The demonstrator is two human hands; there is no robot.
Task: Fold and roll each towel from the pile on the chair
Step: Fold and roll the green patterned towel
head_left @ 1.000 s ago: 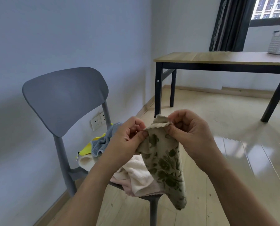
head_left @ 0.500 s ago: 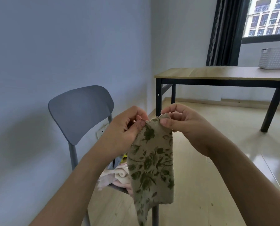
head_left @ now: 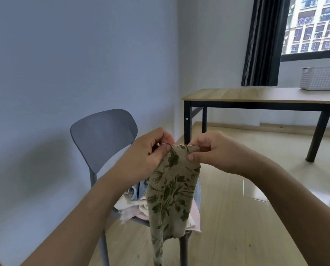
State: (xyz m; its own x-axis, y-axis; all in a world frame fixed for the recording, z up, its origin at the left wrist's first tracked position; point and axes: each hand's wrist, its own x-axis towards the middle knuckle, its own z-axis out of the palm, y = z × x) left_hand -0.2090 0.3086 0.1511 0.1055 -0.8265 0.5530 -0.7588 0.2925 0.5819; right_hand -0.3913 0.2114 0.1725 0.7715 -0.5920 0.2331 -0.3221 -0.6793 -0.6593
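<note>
Open floor [head_left: 237, 217] lies right of the chair [head_left: 102, 135]; the wall [head_left: 64, 73] closes its left, the surface [head_left: 256, 96] stands beyond.

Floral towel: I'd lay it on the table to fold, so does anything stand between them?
Nothing visible does. Both hands pinch the floral towel; bare floor lies toward the table.

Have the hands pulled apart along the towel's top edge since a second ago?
Yes. Against the towel itself, the left hand and right hand now pinch it wider apart.
</note>
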